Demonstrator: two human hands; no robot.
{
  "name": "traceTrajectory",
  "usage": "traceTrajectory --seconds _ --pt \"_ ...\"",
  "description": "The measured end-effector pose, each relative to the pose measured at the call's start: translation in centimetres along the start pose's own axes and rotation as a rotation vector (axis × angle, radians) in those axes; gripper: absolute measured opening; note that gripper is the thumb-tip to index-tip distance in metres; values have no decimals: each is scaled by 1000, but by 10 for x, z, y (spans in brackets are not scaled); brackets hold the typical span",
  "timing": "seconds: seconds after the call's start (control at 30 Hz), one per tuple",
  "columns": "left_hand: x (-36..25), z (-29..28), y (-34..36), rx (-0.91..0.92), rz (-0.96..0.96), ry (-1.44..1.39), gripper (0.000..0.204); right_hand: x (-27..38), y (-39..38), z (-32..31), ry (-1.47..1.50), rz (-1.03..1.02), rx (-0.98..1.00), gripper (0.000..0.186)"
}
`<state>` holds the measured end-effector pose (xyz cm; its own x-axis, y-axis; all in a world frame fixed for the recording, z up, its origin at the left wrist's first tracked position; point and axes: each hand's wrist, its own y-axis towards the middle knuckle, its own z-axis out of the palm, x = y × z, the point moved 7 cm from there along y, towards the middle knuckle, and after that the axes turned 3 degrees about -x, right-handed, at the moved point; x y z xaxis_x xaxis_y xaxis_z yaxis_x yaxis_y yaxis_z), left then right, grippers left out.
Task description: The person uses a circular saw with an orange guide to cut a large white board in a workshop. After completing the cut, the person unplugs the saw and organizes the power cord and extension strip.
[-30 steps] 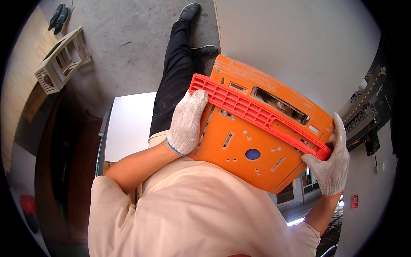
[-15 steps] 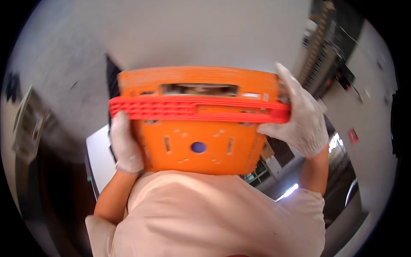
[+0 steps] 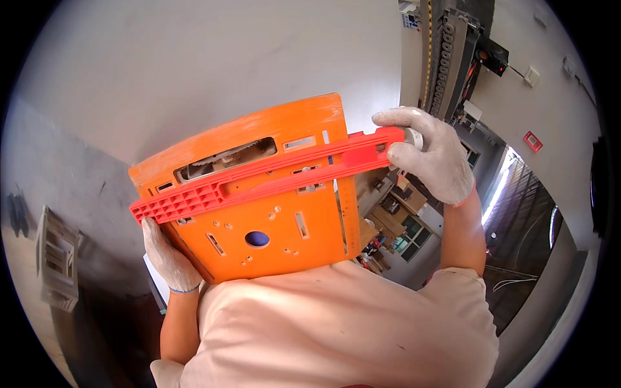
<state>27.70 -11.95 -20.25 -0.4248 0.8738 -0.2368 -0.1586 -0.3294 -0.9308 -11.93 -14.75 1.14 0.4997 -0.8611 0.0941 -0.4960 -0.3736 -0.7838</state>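
Note:
An orange slotted board (image 3: 284,226), like a small saw table, leans up in front of my chest. Part of a toothed blade shows in its long upper slot (image 3: 226,158). Across its face lies a red guide bar (image 3: 259,184), ribbed at the left end and overhanging the board at the right. My left hand (image 3: 169,258), in a white knit glove, grips the board's lower left edge, its thumb by the bar's end. With thumb and fingers, my gloved right hand (image 3: 433,152) closes around the bar's right end, at a pale round knob (image 3: 413,138).
A pale wall (image 3: 226,58) stands beyond the board. Metal machinery with a chain-like track (image 3: 443,64) is at the upper right. A small red box (image 3: 533,141) sits on the right wall. Cardboard boxes (image 3: 394,220) lie behind, and a grey crate (image 3: 57,258) is far left.
The board and bar have tilted, right side up and left side down. My right hand has moved from the board's right edge to the bar's end. My left hand has dropped lower.

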Motion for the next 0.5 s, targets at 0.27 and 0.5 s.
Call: traceTrajectory --seconds 0.27,0.5 --pt "-3 -3 0 -61 49 112 51 1 5 0 39 1 23 42" --pt "-8 -14 3 -51 132 305 50 -4 9 2 50 25 19 43"
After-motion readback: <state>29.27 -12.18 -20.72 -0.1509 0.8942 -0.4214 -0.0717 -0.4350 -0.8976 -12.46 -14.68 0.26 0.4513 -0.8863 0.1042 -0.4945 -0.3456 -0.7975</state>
